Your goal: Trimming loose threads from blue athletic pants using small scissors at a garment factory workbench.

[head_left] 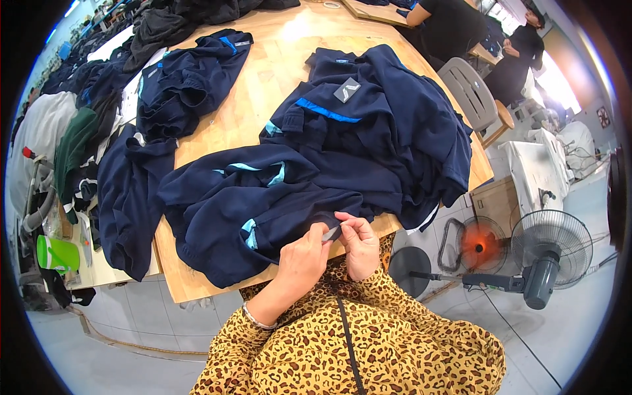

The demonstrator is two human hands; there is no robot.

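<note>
Low in the centre of the frame, the left hand (pixel 301 264) and right hand (pixel 361 250) pinched the edge of a navy garment (pixel 217 224), fingertips close together. It lay along the table's (pixel 266 85) lower edge. More navy cloth (pixel 421 118) with a blue stripe was bunched against it above. Clothes (pixel 191 82) crowded the upper left; a green bucket (pixel 58 255) stood far left, a chair (pixel 469 97) upper right, a grey fan (pixel 550 253) lower right.

The garment (pixel 214 220) is navy (trim (pixel 249 233) pale turquoise), the top (pixel 415 336) yellow leopard print.
</note>
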